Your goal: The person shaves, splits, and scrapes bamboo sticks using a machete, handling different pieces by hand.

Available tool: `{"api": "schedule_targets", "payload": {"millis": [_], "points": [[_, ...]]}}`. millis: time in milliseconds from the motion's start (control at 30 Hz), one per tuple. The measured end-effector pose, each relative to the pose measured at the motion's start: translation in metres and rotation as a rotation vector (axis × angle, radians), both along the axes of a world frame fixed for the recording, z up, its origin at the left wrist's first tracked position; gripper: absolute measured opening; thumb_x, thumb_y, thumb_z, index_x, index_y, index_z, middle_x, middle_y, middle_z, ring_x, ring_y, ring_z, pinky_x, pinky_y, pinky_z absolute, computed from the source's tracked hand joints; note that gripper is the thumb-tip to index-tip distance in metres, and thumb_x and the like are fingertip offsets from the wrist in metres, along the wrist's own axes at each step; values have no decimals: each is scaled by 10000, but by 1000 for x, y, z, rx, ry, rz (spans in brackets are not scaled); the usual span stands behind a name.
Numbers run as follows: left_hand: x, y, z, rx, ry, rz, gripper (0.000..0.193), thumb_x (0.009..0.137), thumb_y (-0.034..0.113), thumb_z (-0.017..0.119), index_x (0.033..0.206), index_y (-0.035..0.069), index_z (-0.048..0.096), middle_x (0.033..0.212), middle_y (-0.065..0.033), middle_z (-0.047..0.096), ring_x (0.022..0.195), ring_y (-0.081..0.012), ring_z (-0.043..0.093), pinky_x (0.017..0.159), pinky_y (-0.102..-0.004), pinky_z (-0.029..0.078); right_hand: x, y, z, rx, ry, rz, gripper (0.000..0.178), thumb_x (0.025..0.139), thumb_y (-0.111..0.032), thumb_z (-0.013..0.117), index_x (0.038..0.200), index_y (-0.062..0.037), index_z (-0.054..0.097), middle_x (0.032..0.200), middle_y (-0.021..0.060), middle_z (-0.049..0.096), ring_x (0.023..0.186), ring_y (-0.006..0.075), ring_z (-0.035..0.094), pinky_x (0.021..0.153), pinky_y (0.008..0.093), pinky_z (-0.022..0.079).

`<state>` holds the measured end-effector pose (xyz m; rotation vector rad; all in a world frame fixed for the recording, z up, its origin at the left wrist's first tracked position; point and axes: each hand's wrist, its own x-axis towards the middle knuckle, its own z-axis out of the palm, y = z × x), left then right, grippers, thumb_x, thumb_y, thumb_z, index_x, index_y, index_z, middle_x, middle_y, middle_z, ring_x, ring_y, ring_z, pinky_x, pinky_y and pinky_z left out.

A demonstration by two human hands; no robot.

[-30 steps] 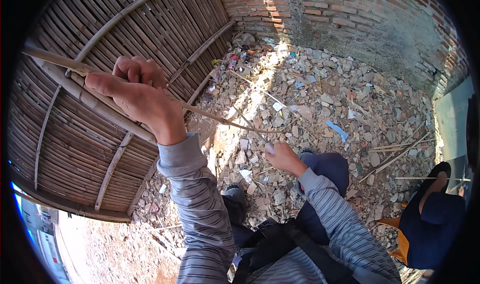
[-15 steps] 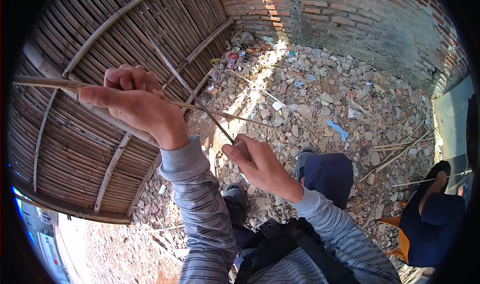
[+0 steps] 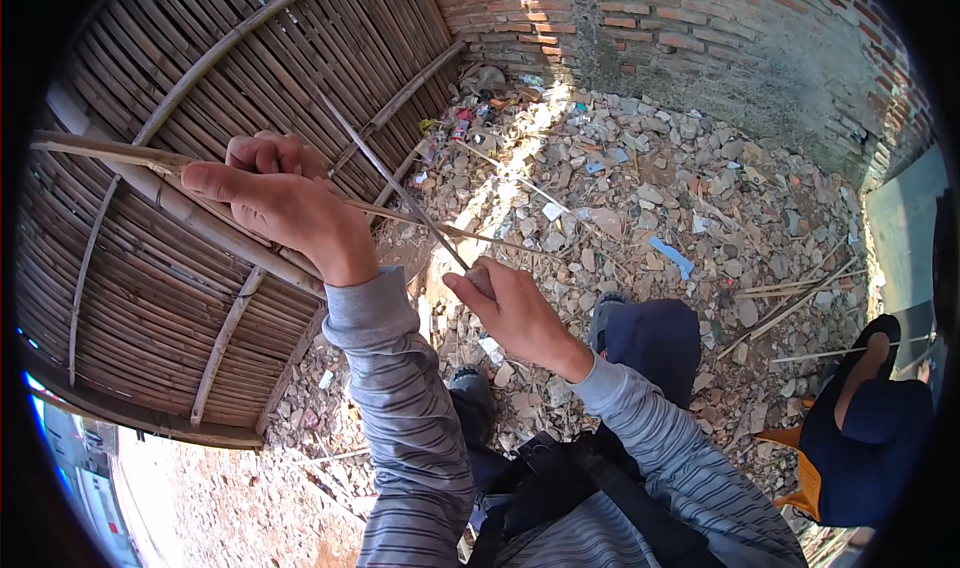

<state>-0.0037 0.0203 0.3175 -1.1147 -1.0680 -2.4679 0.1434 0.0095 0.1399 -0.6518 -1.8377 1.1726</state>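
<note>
In my left hand (image 3: 290,203), fingers curled and thumb lying along it, is a long thin bamboo strip (image 3: 115,152). One end runs out to the far left; the thinner tail (image 3: 480,236) slants right over the rubble. My right hand (image 3: 515,313) is closed around the handle of a knife with a long narrow blade (image 3: 388,173). That blade points up and left and crosses the bamboo strip just right of my left hand; whether the two touch I cannot tell. My fingers hide most of the knife's handle.
A slatted bamboo panel (image 3: 290,78) leans along the left. Brick walling (image 3: 690,43) closes the back. Broken stones and litter (image 3: 660,198) cover the ground, with loose sticks (image 3: 790,308) at right. Another person's leg (image 3: 880,408) and an orange chair (image 3: 800,468) are at lower right.
My left hand has moved slightly right with the bamboo strip. The knife has shifted a little, its tip now lower and further right, and my right hand has moved slightly up.
</note>
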Motion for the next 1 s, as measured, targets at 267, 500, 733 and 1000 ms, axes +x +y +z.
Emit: {"api": "schedule_targets", "payload": {"millis": [267, 500, 733, 1000], "points": [[5, -4, -8, -49, -3, 6, 730, 953, 861, 282, 672, 188, 302, 551, 29, 305, 446, -61, 268, 375, -225, 218, 1, -11, 6, 61, 57, -56, 465, 1045, -319, 656, 766, 30, 527, 562, 144, 525, 462, 266, 523, 501, 433, 379], [3, 2, -14, -27, -50, -12, 730, 955, 855, 303, 663, 186, 307, 570, 40, 300, 479, -55, 255, 409, -225, 191, 13, 9, -40, -101, -185, -62, 512, 1030, -387, 665, 780, 32, 514, 581, 126, 427, 547, 226, 367, 551, 436, 370], [9, -6, -10, -28, -99, -45, 718, 967, 842, 317, 667, 189, 320, 582, 44, 320, 489, -46, 242, 424, -217, 170, 0, -9, 13, 59, -7, -31, 512, 1038, -405, 643, 837, 59, 561, 627, 205, 604, 542, 372, 610, 535, 439, 442], [-4, -7, -24, -19, -96, -86, 713, 955, 849, 337, 677, 194, 301, 596, 48, 294, 498, -49, 244, 426, -219, 169, -2, -3, -21, -51, -75, -113, 481, 1030, -342, 678, 770, 30, 518, 586, 180, 475, 510, 318, 400, 539, 449, 376]]}}
